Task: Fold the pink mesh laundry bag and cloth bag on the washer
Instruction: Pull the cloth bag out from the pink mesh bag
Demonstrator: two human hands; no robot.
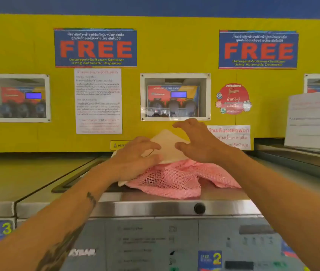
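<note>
A pink mesh laundry bag (176, 179) lies crumpled on top of the steel washer (155, 208) marked 2. A cream cloth bag (168, 143) sits partly on the mesh bag, its far corner raised toward the yellow wall. My left hand (133, 157) grips the cloth bag's left side, thumb on top and fingers curled beneath. My right hand (196, 140) hovers over the cloth bag's right side with fingers spread and lightly bent; whether it touches the cloth I cannot tell.
A yellow wall (165, 45) with FREE posters and dispenser windows rises just behind the washer. Washer 3 (6, 228) stands to the left. A white sign board (313, 122) leans on the machine to the right. A black knob (199, 208) sits on the front edge.
</note>
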